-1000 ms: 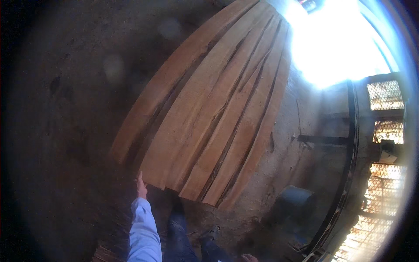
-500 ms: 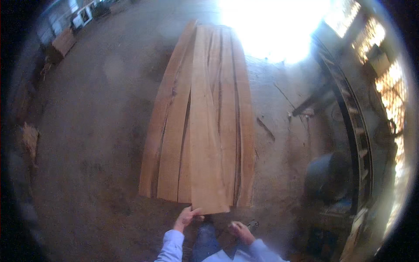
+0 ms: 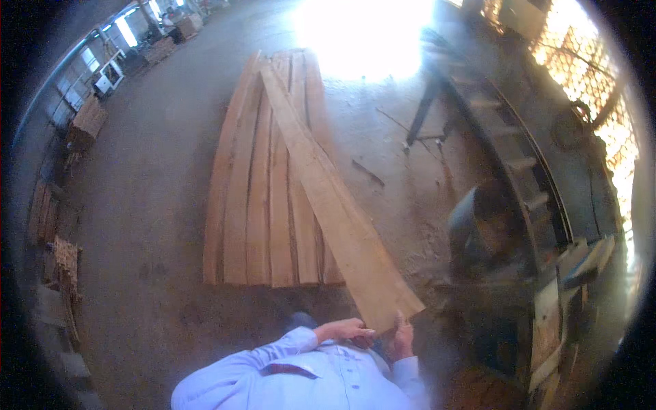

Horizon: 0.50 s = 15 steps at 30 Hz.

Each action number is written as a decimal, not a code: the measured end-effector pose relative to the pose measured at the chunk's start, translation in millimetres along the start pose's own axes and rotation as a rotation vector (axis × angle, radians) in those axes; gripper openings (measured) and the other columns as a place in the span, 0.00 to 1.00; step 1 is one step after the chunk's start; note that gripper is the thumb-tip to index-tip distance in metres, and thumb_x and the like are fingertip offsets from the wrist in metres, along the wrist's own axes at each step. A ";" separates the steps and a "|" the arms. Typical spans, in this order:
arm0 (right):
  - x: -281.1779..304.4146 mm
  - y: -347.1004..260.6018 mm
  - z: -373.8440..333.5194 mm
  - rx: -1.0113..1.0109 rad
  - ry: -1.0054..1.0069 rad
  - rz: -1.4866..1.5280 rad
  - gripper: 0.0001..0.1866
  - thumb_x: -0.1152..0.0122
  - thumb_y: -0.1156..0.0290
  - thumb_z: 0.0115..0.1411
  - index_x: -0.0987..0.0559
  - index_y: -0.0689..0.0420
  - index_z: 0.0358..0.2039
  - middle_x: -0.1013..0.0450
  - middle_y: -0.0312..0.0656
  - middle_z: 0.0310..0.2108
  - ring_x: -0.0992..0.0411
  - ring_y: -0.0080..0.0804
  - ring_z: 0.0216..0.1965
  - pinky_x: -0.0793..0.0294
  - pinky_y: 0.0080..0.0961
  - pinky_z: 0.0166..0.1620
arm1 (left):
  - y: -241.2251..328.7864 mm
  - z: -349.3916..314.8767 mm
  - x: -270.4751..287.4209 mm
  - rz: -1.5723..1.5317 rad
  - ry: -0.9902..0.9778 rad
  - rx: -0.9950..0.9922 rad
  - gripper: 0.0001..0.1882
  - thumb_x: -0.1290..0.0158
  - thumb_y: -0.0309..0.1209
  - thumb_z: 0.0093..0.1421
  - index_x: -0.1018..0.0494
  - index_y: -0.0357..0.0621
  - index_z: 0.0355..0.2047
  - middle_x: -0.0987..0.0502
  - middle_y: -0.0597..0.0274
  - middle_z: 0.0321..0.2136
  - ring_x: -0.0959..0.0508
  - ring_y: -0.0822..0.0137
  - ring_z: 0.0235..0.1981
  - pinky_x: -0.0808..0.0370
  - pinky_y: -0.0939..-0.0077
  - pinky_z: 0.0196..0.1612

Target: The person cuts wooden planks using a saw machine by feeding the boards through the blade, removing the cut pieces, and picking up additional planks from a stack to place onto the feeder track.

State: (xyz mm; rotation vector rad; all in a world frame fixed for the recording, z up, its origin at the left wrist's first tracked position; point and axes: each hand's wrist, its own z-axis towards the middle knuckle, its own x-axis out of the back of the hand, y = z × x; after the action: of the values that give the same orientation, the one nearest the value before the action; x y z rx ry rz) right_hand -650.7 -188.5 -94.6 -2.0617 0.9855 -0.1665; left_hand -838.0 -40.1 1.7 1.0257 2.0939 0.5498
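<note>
Nearest me, the person in the pale blue shirt (image 3: 232, 376) now has both hands at the near end of one long board (image 3: 342, 222). The right hand (image 3: 402, 336), which hung free half a second ago, is clamped on that end, its thumb on the upper face; the fingers behind are hidden. The left hand (image 3: 342, 331) lies at the corner on the other side, its fingers close together; I can't tell whether they grip or only steady the wood.

The board itself has swung. Half a second ago it lay lengthwise along the others; now it slants across them, its near end out past the right side of the layer of boards (image 3: 236, 225), its far end resting on top near their far edge. To my eye that means this board is parted from the rest at the near end only, its weight shared between the hands and the boards beneath.

Off to the right sits a rounded drum-like container (image 3: 465, 212), with a thin strip of wood (image 3: 369, 173) on the floor (image 3: 150, 205) farther along. Beyond them a dark ladder-like frame (image 3: 507, 150) runs back, and farthest off glares a bright opening (image 3: 365, 34).
</note>
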 end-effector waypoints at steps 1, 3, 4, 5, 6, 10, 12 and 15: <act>28.7 -23.3 -21.5 0.402 0.002 -0.530 0.21 0.49 0.58 0.68 0.26 0.62 0.52 0.25 0.45 0.48 0.27 0.37 0.46 0.26 0.35 0.49 | 3.8 19.3 -6.0 0.352 -0.062 0.035 0.30 0.47 0.52 0.64 0.25 0.30 0.47 0.20 0.51 0.41 0.19 0.62 0.39 0.22 0.67 0.44; 74.1 -89.8 -80.7 0.532 0.098 -0.639 0.23 0.49 0.57 0.68 0.24 0.67 0.48 0.24 0.47 0.47 0.28 0.35 0.44 0.27 0.33 0.49 | -2.1 55.2 -11.8 0.672 -0.094 -0.028 0.36 0.52 0.60 0.62 0.23 0.31 0.42 0.19 0.52 0.37 0.19 0.61 0.37 0.23 0.65 0.42; 102.7 -102.0 -99.9 0.258 0.214 -0.204 0.23 0.48 0.57 0.67 0.23 0.66 0.48 0.24 0.47 0.47 0.28 0.35 0.45 0.28 0.33 0.49 | 18.0 65.1 -11.5 0.713 -0.082 0.013 0.34 0.51 0.60 0.62 0.21 0.35 0.41 0.18 0.53 0.35 0.19 0.62 0.36 0.23 0.66 0.41; 146.1 -102.1 -103.9 0.230 0.249 -0.170 0.23 0.48 0.57 0.67 0.24 0.67 0.49 0.25 0.48 0.48 0.29 0.37 0.47 0.28 0.34 0.50 | 22.8 64.6 -6.0 0.540 0.055 0.003 0.31 0.51 0.57 0.63 0.20 0.36 0.39 0.18 0.54 0.34 0.19 0.64 0.34 0.22 0.66 0.38; 198.5 -90.7 -124.0 0.216 0.320 -0.135 0.24 0.47 0.58 0.67 0.25 0.67 0.50 0.26 0.49 0.50 0.29 0.39 0.48 0.28 0.36 0.51 | -4.1 91.3 21.7 0.588 0.108 -0.315 0.28 0.51 0.53 0.65 0.20 0.36 0.36 0.19 0.55 0.31 0.20 0.65 0.33 0.22 0.66 0.35; 344.9 -60.1 -212.4 0.452 0.672 -0.360 0.27 0.49 0.54 0.68 0.25 0.67 0.52 0.28 0.52 0.53 0.31 0.40 0.52 0.32 0.35 0.56 | 5.8 127.5 86.6 -0.394 0.264 -0.265 0.31 0.49 0.52 0.65 0.32 0.35 0.55 0.23 0.50 0.47 0.20 0.57 0.38 0.21 0.62 0.40; 383.3 -63.0 -260.4 0.355 1.073 -0.676 0.19 0.48 0.54 0.68 0.22 0.56 0.48 0.23 0.46 0.38 0.27 0.43 0.36 0.24 0.35 0.42 | 22.3 132.3 100.5 -0.418 0.359 -0.282 0.30 0.49 0.51 0.65 0.31 0.37 0.54 0.23 0.51 0.48 0.20 0.58 0.40 0.22 0.62 0.41; 284.5 -195.2 -321.0 -0.136 1.380 -1.022 0.26 0.49 0.48 0.66 0.20 0.62 0.43 0.23 0.50 0.34 0.29 0.39 0.33 0.25 0.35 0.40 | 62.7 126.6 71.5 -0.330 0.563 -0.345 0.28 0.47 0.50 0.64 0.29 0.40 0.53 0.24 0.53 0.50 0.22 0.61 0.45 0.23 0.63 0.45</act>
State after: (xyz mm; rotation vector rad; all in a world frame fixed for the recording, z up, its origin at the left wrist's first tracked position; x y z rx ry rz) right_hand -479.9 -518.4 195.4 -2.2525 0.4571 -2.2809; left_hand -740.1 61.7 -69.8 0.3336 2.4575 1.0734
